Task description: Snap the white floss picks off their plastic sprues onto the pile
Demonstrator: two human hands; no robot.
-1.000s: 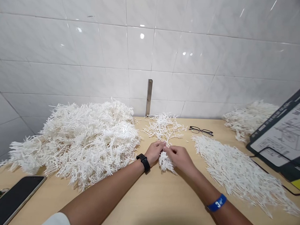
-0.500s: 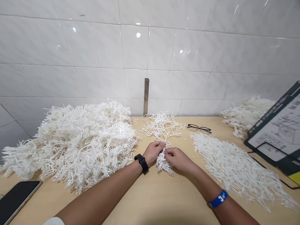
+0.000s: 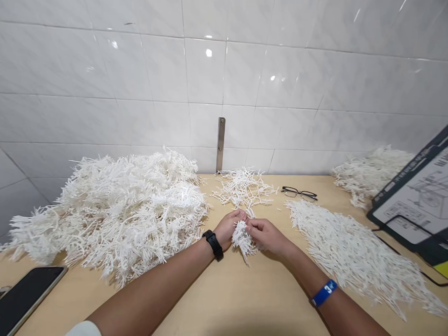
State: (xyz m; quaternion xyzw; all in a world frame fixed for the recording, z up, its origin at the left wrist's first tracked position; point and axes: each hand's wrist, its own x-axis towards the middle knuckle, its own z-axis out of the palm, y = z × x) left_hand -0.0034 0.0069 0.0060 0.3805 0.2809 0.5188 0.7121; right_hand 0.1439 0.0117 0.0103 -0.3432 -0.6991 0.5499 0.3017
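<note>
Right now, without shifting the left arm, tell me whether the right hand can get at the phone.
Probably not directly: the left forearm lies across the way to the phone, and the right hand is pinching white strands.

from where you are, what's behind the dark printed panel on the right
A white stringy pile shows past the left edge of the printed panel; anything farther behind is covered.

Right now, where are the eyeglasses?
In the head view, the eyeglasses lie right of centre on the table, near its back edge, just beyond the flat white pile.
</note>
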